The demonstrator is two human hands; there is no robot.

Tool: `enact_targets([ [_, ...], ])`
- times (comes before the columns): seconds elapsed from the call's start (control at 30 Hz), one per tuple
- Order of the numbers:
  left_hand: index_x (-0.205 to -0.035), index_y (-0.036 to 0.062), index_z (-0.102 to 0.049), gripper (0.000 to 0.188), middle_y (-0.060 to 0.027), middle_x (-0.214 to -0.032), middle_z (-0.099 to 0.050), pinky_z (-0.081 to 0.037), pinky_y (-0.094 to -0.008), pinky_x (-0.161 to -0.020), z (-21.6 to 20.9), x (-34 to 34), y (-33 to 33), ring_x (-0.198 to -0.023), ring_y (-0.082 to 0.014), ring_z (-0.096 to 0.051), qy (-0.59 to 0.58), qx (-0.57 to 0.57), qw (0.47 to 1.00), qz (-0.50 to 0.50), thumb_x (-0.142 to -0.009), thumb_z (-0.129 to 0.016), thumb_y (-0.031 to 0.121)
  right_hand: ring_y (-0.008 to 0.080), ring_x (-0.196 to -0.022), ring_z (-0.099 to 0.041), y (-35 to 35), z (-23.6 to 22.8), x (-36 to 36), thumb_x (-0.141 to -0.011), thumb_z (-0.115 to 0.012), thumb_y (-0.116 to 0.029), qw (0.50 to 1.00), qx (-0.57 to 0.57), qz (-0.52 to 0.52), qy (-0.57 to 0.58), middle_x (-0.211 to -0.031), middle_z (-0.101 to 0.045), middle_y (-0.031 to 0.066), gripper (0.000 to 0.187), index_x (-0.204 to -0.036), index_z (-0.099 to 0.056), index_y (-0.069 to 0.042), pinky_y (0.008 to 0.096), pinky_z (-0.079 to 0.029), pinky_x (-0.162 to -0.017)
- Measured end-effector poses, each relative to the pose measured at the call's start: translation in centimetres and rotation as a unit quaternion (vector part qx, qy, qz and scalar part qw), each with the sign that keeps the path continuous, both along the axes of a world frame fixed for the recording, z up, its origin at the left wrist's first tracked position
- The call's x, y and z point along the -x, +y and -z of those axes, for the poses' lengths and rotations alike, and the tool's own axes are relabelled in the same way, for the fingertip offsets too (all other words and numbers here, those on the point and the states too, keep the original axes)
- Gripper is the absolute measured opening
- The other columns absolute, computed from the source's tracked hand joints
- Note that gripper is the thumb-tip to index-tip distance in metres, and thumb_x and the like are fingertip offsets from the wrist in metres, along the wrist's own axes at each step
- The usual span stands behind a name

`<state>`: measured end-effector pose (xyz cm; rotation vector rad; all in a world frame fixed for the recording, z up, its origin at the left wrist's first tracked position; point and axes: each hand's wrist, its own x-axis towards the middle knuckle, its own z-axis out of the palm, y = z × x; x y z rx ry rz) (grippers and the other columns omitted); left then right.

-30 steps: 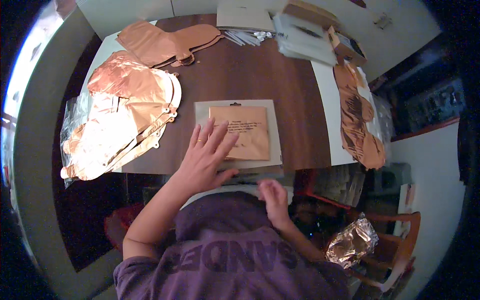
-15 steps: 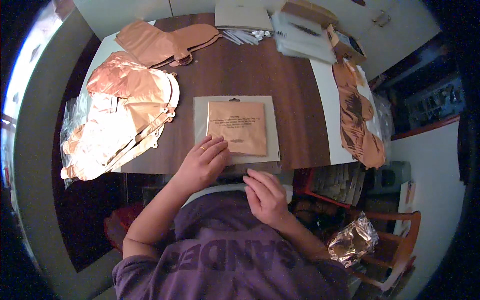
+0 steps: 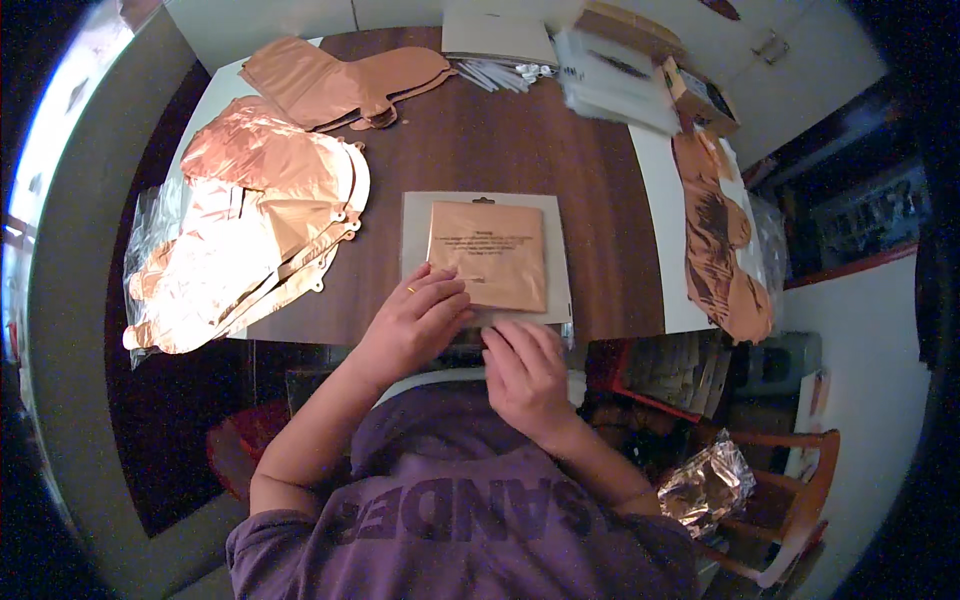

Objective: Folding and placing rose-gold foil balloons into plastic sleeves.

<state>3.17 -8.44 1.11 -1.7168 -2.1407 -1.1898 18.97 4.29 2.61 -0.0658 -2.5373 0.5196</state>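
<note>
In front of me on the table lies a flat clear plastic bag (image 3: 558,255) with a hang hole at its far edge and a pale backing card. A folded copper foil balloon (image 3: 490,245) shows inside, behind dark print. My left hand (image 3: 418,312), with a ring on one finger, rests over the bag's near left corner, its fingers stretched out. At the bag's near edge, my right hand (image 3: 525,375) has its fingers bent and closed on the plastic; its thumb is mostly hidden.
Flat copper foil balloons lie in piles at the left (image 3: 260,230), far left (image 3: 340,85) and right (image 3: 715,240). White sticks (image 3: 495,75), a stack of clear bags (image 3: 615,85) and a small open box (image 3: 700,95) stand at the back. A wrapped foil bundle (image 3: 705,485) sits on a wooden chair (image 3: 800,500).
My right hand has moved up to the bag's near edge, closer to my left hand. The left hand stays at the bag's corner. The whole view has shifted slightly.
</note>
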Motion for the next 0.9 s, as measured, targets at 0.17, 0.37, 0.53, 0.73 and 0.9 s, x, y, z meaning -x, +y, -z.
enact_targets([
  [0.17, -0.101, 0.005, -0.066, 0.026, -0.012, -0.109, -0.066, -0.043, -0.0491, -0.103, 0.0, -0.1, 0.1, -0.114, -0.0321, -0.06, 0.003, -0.003, 1.0, -0.008, -0.077, -0.074, 0.009, 0.0381, -0.121, -0.047, -0.5, 0.0, 1.6, -0.081, -0.067, -0.019, 0.997, -0.047, 0.026, -0.052, -0.128, -0.053, 0.0181, 0.044, -0.12, -0.059, 0.001, 0.0539, -0.035, -0.105],
  [0.37, -0.106, 0.0071, -0.065, 0.028, -0.01, -0.114, -0.062, -0.038, -0.0529, -0.106, 0.8, 0.0, -0.2, -0.117, -0.0309, -0.057, 0.04, 0.024, 0.999, -0.011, -0.08, -0.072, 0.014, 0.0451, -0.134, -0.03, -0.5, 0.9, 1.0, -0.082, -0.068, -0.031, 0.987, -0.06, 0.047, -0.139, -0.146, -0.038, 0.018, 0.061, -0.132, -0.052, -0.001, 0.0625, -0.023, -0.108],
  [0.53, -0.104, 0.0082, -0.067, 0.028, -0.0091, -0.115, -0.064, -0.037, -0.0523, -0.107, 0.5, -0.2, 0.0, -0.119, -0.0315, -0.056, 0.032, 0.033, 0.999, -0.02, -0.077, -0.074, 0.014, 0.0446, -0.135, -0.032, -0.4, 1.0, 0.5, -0.084, -0.066, -0.033, 0.99, -0.056, 0.026, -0.128, -0.146, -0.04, 0.0172, 0.056, -0.131, -0.054, -0.005, 0.0616, -0.023, -0.109],
  [0.73, -0.105, 0.0077, -0.064, 0.031, -0.0085, -0.115, -0.06, -0.034, -0.0539, -0.108, -0.1, -0.2, 0.0, -0.119, -0.0301, -0.055, 0.039, 0.065, 0.997, -0.005, -0.077, -0.074, 0.017, 0.0431, -0.129, -0.041, 0.0, 0.6, 0.4, -0.083, -0.067, -0.032, 0.994, -0.045, 0.024, -0.099, -0.136, -0.05, 0.0179, 0.048, -0.12, -0.06, -0.001, 0.0605, -0.028, -0.108],
  [0.9, -0.106, 0.0091, -0.065, 0.029, -0.0088, -0.114, -0.062, -0.035, -0.0522, -0.109, -0.5, 0.1, -0.3, -0.12, -0.0316, -0.055, 0.021, 0.087, 0.996, 0.023, -0.079, -0.074, 0.015, 0.0283, -0.097, -0.059, 2.6, 0.3, -2.2, -0.077, -0.074, -0.015, 0.997, -0.033, 0.057, 0.043, -0.101, -0.063, 0.0079, 0.019, -0.091, -0.066, -0.007, 0.0464, -0.045, -0.088],
])
